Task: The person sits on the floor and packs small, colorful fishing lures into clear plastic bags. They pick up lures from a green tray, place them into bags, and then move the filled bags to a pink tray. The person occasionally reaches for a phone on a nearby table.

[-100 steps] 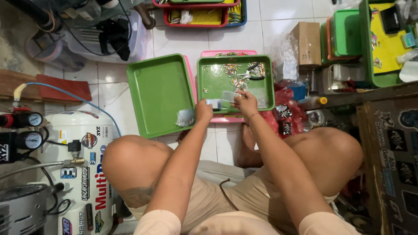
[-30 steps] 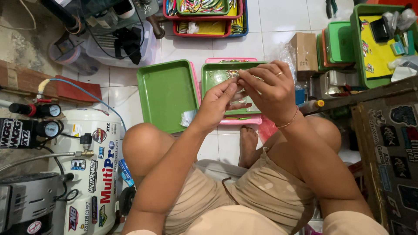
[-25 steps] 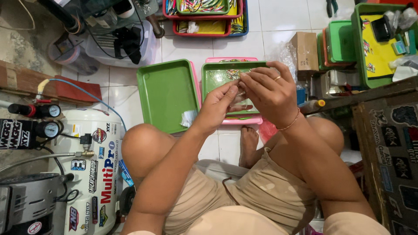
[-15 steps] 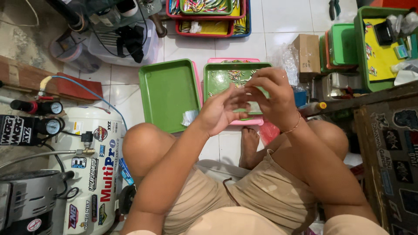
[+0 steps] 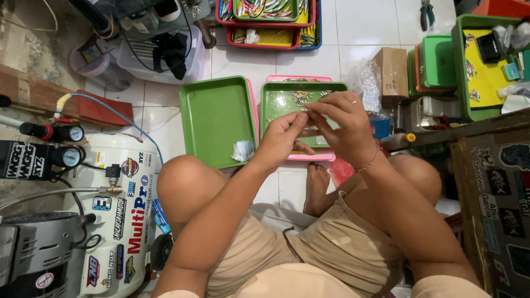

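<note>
I sit on a tiled floor with both hands raised over a green tray [image 5: 276, 91] that holds several small fishing lures. My left hand [image 5: 282, 138] and my right hand [image 5: 342, 129] meet fingertip to fingertip and pinch one small thin lure [image 5: 305, 112] between them. A second green tray [image 5: 215, 118] lies to the left, bare except for a small clear plastic packet [image 5: 243, 150] at its near right corner. A pink tray [image 5: 309, 157] shows under the right green tray.
A white air compressor tank [image 5: 118, 209] with gauges stands at my left knee. Red and blue trays of lures [image 5: 265, 16] lie at the far edge. A cardboard box [image 5: 392, 72], stacked green trays [image 5: 439, 60] and a cluttered yellow-lined tray [image 5: 483, 66] stand on the right.
My hands rose from the right green tray and came together above it. Over the last second they stay joined, working a small lure, and shift slightly.
</note>
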